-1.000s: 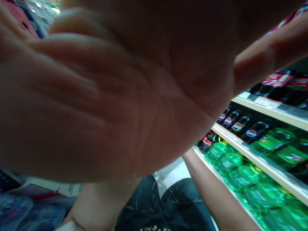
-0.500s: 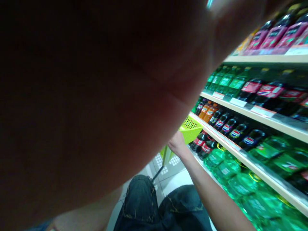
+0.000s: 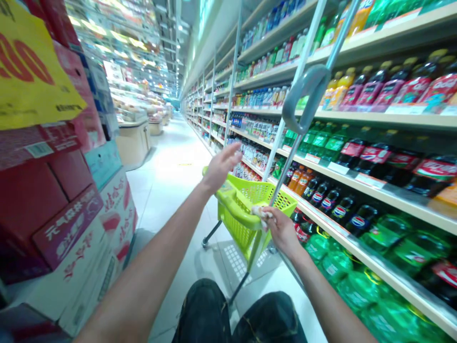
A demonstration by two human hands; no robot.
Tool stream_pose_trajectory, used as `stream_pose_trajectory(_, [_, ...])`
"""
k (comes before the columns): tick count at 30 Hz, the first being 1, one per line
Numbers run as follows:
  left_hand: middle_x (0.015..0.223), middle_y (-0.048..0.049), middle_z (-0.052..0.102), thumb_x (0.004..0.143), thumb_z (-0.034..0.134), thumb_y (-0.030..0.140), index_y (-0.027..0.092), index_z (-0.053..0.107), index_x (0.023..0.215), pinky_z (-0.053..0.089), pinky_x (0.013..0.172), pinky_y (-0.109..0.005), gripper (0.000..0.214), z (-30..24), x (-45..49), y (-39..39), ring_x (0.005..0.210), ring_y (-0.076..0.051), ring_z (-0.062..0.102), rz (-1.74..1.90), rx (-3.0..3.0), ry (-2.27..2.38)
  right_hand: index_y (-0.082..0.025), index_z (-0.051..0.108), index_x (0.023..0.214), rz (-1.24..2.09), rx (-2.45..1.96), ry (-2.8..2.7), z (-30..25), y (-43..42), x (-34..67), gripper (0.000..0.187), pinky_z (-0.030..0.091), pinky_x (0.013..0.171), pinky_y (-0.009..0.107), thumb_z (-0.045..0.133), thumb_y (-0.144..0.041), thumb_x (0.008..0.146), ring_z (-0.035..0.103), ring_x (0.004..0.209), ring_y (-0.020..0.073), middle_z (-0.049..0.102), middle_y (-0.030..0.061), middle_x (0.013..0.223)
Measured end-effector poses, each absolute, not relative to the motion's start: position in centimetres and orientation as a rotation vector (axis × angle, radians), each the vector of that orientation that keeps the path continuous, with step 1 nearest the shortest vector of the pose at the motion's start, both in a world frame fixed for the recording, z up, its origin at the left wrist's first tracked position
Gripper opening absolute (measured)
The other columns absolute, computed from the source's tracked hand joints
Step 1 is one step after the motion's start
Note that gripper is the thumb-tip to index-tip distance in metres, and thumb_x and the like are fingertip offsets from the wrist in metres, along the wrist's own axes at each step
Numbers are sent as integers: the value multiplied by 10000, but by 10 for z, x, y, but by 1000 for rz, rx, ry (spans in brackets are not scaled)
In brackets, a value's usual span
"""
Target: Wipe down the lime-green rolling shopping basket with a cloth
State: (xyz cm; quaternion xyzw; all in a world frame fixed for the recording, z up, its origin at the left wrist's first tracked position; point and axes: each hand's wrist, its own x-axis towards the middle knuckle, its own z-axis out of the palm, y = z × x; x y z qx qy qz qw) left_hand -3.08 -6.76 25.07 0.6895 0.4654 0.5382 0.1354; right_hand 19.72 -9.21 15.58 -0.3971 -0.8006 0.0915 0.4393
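Low in front of me stands a lime-green shopping cart [image 3: 233,228] with perforated basket walls and a curved handle bar [image 3: 232,202]. My left hand [image 3: 223,166] is over the left end of that bar, fingers stretched out and holding nothing. At the bar's right end, my right hand [image 3: 283,231] pinches a crumpled white cloth or tissue [image 3: 263,216] that touches the green plastic. Just beyond that hand, a thin metal pole [image 3: 285,171] with a grey loop-shaped grip [image 3: 307,100] rises toward the upper right; its lower end is hidden.
Shelves [image 3: 357,176] of soft drink bottles run along the right, close to the cart. Stacked drink cartons [image 3: 89,238] rise on the left under a yellow price sign [image 3: 32,71]. A tiled aisle [image 3: 167,166] stretches ahead, with display counters [image 3: 134,138] farther off.
A large blurred hand that covered most of the view has gone from before the camera. My left hand is now out over the cart bar; my right stays near its right end.
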Motion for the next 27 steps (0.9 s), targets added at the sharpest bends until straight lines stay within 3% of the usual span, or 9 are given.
stream_pose_trajectory(4, [1365, -51, 373, 761, 455, 499, 239, 448, 1197, 228, 1015, -493, 507, 206, -36, -64, 1278, -258, 252, 896, 2233, 1848, -198, 563, 933, 48, -1104, -1928, 153, -92, 204, 285, 470, 765, 338, 382, -141, 720, 594, 876, 190, 635, 56, 939])
stream_pose_trajectory(7, [1396, -28, 323, 793, 354, 537, 270, 390, 1231, 203, 1023, -497, 514, 181, -34, -65, 1301, -220, 202, 702, 2335, 1952, -202, 570, 943, 19, -1123, -1930, 152, -90, 211, 305, 475, 783, 357, 384, -142, 708, 598, 899, 198, 641, 56, 953])
stream_pose_trajectory(11, [1423, -38, 265, 747, 360, 623, 265, 305, 1286, 163, 1031, -522, 650, 174, -17, -77, 1312, -240, 168, 671, 2385, 1993, -184, 584, 937, -20, -1159, -1901, 149, -85, 227, 304, 472, 795, 376, 378, -161, 715, 600, 903, 216, 645, 78, 958])
stream_pose_trajectory(15, [1403, -48, 305, 732, 358, 649, 254, 330, 1277, 159, 1034, -516, 673, 168, 17, -96, 1296, -249, 202, 776, 2390, 2070, -170, 592, 946, -19, -1180, -1878, 152, -79, 256, 322, 463, 805, 369, 374, -193, 711, 596, 906, 220, 646, 85, 966])
stream_pose_trajectory(22, [1249, -86, 455, 730, 445, 582, 210, 429, 1184, 287, 957, -464, 588, 162, 66, -124, 1178, -255, 337, 993, 2488, 2127, -178, 649, 885, 31, -1486, -1758, 172, -100, 282, 353, 461, 494, 311, 386, -247, 660, 587, 524, 193, 664, 55, 694])
stream_pose_trajectory(24, [1182, -64, 495, 722, 438, 606, 233, 473, 1129, 291, 952, -457, 553, 165, 64, -123, 1156, -249, 355, 980, 2543, 2073, -199, 633, 948, -45, -1379, -1817, 170, -115, 265, 366, 471, 507, 321, 390, -272, 685, 602, 557, 202, 670, 52, 732])
stream_pose_trajectory(27, [1254, -56, 448, 714, 383, 663, 269, 454, 1152, 246, 985, -481, 594, 168, 48, -119, 1196, -246, 326, 905, 2535, 2020, -230, 587, 1032, -209, -1092, -1979, 164, -129, 246, 385, 496, 671, 348, 366, -256, 717, 624, 826, 223, 654, 57, 968])
